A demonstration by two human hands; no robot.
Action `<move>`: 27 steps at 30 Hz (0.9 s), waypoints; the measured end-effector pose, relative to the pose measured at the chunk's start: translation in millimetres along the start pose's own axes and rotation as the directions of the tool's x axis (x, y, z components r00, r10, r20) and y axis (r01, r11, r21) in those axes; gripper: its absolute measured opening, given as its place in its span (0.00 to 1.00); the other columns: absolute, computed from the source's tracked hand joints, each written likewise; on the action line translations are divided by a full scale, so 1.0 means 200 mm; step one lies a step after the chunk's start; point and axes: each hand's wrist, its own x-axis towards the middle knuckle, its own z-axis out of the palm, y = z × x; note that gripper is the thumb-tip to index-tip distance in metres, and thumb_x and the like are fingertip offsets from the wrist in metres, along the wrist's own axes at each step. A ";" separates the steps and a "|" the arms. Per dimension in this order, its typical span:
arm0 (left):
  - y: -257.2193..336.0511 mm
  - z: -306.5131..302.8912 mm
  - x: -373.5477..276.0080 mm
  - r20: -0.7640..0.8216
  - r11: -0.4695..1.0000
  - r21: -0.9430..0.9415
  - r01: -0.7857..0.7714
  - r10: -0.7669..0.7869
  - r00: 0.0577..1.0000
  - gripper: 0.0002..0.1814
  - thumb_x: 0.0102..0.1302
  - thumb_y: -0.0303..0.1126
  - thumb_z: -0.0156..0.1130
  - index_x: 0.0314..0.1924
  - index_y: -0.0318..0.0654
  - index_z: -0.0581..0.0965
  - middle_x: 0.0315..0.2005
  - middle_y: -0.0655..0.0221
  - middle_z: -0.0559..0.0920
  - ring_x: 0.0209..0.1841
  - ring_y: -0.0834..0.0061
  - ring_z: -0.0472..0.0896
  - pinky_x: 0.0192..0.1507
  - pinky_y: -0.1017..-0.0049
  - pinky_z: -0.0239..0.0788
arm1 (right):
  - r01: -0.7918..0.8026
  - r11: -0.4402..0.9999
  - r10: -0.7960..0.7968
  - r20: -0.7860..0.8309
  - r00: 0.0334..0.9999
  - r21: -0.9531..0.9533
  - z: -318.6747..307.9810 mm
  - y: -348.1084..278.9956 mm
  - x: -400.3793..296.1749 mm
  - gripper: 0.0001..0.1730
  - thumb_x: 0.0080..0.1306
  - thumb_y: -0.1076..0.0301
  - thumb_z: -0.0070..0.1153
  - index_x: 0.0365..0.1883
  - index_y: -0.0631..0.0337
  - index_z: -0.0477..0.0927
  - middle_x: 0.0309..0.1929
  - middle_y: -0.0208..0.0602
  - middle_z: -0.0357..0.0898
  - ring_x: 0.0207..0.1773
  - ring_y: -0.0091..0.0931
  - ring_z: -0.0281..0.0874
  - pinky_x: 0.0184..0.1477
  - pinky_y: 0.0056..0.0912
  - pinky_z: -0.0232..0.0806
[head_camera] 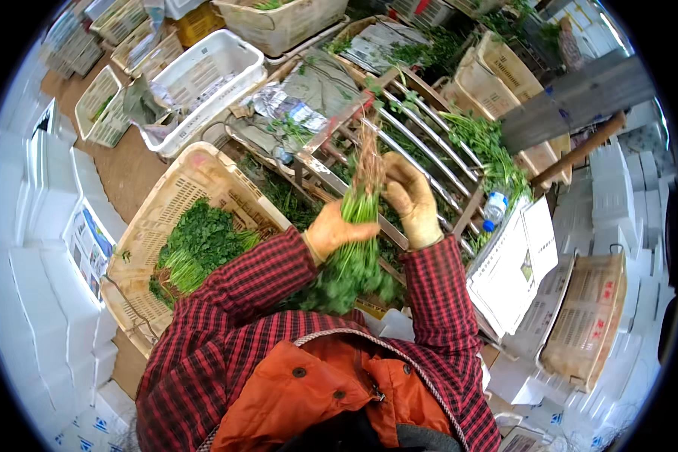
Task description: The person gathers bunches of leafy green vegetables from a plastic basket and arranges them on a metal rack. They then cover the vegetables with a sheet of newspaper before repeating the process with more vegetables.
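Note:
My left hand [339, 230], in what looks like a thin yellowish glove, is wrapped around the green stems of a bunch of leafy herbs [360, 210], likely coriander. The brown roots [367, 155] point away from me, and the dark leaves [344, 291] hang toward my body, slightly blurred. Close beside the roots on their right is my right hand [413, 198], gloved alike, with curled fingers. Whether those fingertips pinch any roots cannot be made out. Beneath the bunch stands a rack of metal bars [429, 161] in a worn frame.
A tan plastic crate [141, 237] at left holds bunched herbs [198, 243]. Loose greens [477, 133], a water bottle [495, 209] and a printed white sheet [514, 271] lie at right. Beyond are a white crate [203, 62] and a grey post [582, 101]. White foam boxes [39, 282] line the left.

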 end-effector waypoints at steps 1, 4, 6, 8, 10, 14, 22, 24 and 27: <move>0.02 0.03 0.07 -0.021 0.986 0.155 -0.063 0.067 0.998 0.27 0.58 0.34 0.76 0.55 0.34 0.77 0.41 0.72 0.83 0.42 0.78 0.81 0.47 0.75 0.75 | 0.073 0.997 -0.071 -0.048 0.996 0.033 -0.07 -0.04 -0.03 0.43 0.70 0.57 0.62 0.74 0.67 0.56 0.67 0.54 0.69 0.68 0.38 0.70 0.66 0.41 0.67; -0.05 0.19 0.23 0.003 0.982 -0.112 -0.149 0.150 0.989 0.32 0.58 0.34 0.76 0.60 0.35 0.74 0.48 0.71 0.82 0.47 0.79 0.80 0.51 0.74 0.74 | -0.046 0.972 0.031 -0.066 0.997 -0.232 -0.14 0.03 -0.21 0.52 0.61 0.51 0.70 0.76 0.63 0.56 0.69 0.58 0.66 0.72 0.43 0.65 0.71 0.43 0.61; -0.08 0.26 0.27 0.012 0.987 -0.102 -0.126 0.128 0.992 0.31 0.61 0.39 0.75 0.60 0.35 0.74 0.49 0.70 0.82 0.50 0.77 0.79 0.53 0.74 0.73 | -0.091 0.892 0.034 -0.135 0.990 -0.443 -0.14 0.06 -0.25 0.54 0.56 0.54 0.72 0.75 0.64 0.58 0.69 0.59 0.67 0.72 0.43 0.66 0.72 0.41 0.59; -0.11 0.30 0.31 -0.039 0.981 -0.111 -0.161 0.158 0.987 0.32 0.64 0.47 0.72 0.60 0.34 0.74 0.48 0.68 0.82 0.50 0.76 0.79 0.53 0.74 0.73 | -0.100 0.901 0.009 -0.213 0.977 -0.422 -0.19 0.13 -0.23 0.45 0.61 0.59 0.68 0.73 0.65 0.62 0.66 0.57 0.71 0.69 0.42 0.70 0.69 0.39 0.62; -0.11 0.33 0.34 0.000 0.984 -0.149 -0.093 0.094 0.996 0.34 0.69 0.55 0.64 0.61 0.33 0.73 0.50 0.65 0.82 0.52 0.75 0.78 0.56 0.74 0.70 | -0.164 0.985 0.144 -0.253 0.957 -0.059 -0.25 0.17 -0.22 0.31 0.69 0.71 0.58 0.69 0.69 0.66 0.61 0.48 0.77 0.62 0.32 0.76 0.64 0.31 0.67; -0.17 0.23 0.46 -0.007 0.994 0.113 -0.010 0.011 1.000 0.45 0.68 0.66 0.56 0.65 0.28 0.70 0.54 0.57 0.80 0.57 0.70 0.77 0.61 0.73 0.67 | -0.175 0.959 0.234 -0.272 0.933 0.222 -0.39 0.41 -0.15 0.26 0.70 0.77 0.53 0.67 0.71 0.68 0.56 0.41 0.80 0.57 0.26 0.77 0.60 0.28 0.68; -0.04 0.08 0.62 -0.109 0.968 0.249 0.021 0.006 0.994 0.54 0.64 0.75 0.50 0.66 0.25 0.69 0.58 0.50 0.77 0.60 0.64 0.76 0.65 0.69 0.65 | -0.220 0.939 0.284 -0.232 0.930 0.266 -0.38 0.44 0.01 0.28 0.69 0.74 0.54 0.67 0.70 0.68 0.58 0.39 0.79 0.56 0.27 0.78 0.62 0.30 0.67; -0.04 -0.05 0.72 0.043 0.996 0.072 0.055 -0.058 0.997 0.52 0.63 0.75 0.51 0.64 0.28 0.72 0.57 0.53 0.78 0.61 0.65 0.75 0.67 0.66 0.62 | -0.325 0.937 0.344 -0.179 0.922 0.127 -0.36 0.35 0.05 0.27 0.69 0.72 0.54 0.66 0.70 0.70 0.56 0.39 0.80 0.54 0.26 0.78 0.61 0.30 0.68; 0.04 -0.08 0.79 0.120 0.989 0.141 0.032 -0.049 0.992 0.46 0.63 0.69 0.59 0.63 0.34 0.74 0.54 0.58 0.82 0.55 0.68 0.80 0.61 0.66 0.71 | -0.433 0.886 0.448 -0.063 0.892 0.164 -0.35 0.35 0.10 0.29 0.64 0.65 0.55 0.63 0.69 0.74 0.53 0.39 0.82 0.53 0.26 0.78 0.59 0.30 0.68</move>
